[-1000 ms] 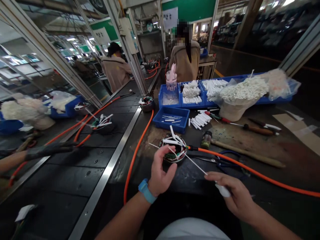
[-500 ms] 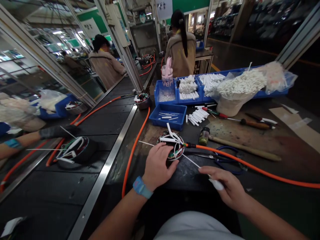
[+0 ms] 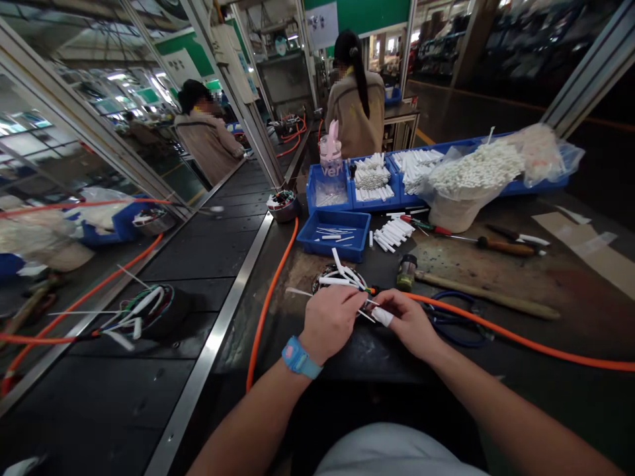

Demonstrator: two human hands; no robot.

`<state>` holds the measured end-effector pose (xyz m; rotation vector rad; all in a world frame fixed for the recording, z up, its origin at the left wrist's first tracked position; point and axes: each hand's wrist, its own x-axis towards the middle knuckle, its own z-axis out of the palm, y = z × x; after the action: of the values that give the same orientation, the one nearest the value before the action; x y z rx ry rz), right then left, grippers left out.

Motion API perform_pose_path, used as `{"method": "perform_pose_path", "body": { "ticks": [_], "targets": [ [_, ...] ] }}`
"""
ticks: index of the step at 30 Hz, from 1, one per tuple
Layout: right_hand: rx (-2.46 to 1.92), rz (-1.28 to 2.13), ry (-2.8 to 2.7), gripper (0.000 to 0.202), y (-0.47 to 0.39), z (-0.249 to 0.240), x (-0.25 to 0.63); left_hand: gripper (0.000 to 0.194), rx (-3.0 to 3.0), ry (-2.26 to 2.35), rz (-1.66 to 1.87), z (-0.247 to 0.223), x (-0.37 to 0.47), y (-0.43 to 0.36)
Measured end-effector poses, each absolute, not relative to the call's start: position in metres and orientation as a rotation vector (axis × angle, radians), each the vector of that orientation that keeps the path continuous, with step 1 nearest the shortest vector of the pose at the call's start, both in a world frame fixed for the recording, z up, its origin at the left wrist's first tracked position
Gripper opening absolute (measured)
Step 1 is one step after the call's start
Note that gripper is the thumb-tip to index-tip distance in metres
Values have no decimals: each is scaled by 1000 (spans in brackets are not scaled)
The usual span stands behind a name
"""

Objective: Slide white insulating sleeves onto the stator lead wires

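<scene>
In front of me lies a round motor stator (image 3: 323,273), its wire coils topped by white sleeves (image 3: 335,281). An orange cable (image 3: 461,316) leaves it to the right. My left hand (image 3: 331,319) rests against its near side, thumb and forefinger pinched on a thin white cord (image 3: 366,316). Close to those fingertips, my right hand (image 3: 407,325) pinches the cord too; white tape wraps one of its fingers. The exact grip points are partly hidden by the fingers. Another end of white cord (image 3: 298,291) sticks out left of the stator.
Behind the stator stand a small blue tray (image 3: 354,252) and loose white tubes (image 3: 393,234). Blue bins (image 3: 317,198) line the back. Scissors (image 3: 459,337), a jar (image 3: 407,272) and a wooden stick (image 3: 489,295) lie right. Another stator (image 3: 171,316) sits on the conveyor left; two people work beyond.
My right hand has come up and left to meet my left hand, which has shifted slightly right and closed its fingers. The co-worker's gloved hand at the left has gone from the conveyor stator.
</scene>
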<state>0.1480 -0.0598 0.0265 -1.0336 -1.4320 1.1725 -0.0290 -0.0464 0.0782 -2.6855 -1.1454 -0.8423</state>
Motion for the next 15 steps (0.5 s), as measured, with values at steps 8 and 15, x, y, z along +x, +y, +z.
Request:
{"method": "perform_pose_path", "body": {
  "ticks": [8, 15],
  "targets": [
    [-975, 1294, -1258, 28, -59, 26, 143, 23, -2690, -978, -659, 86, -34, -41],
    [-989, 1241, -1289, 26, -59, 25, 143, 26, -2672, -949, -743, 83, -32, -38]
  ]
}}
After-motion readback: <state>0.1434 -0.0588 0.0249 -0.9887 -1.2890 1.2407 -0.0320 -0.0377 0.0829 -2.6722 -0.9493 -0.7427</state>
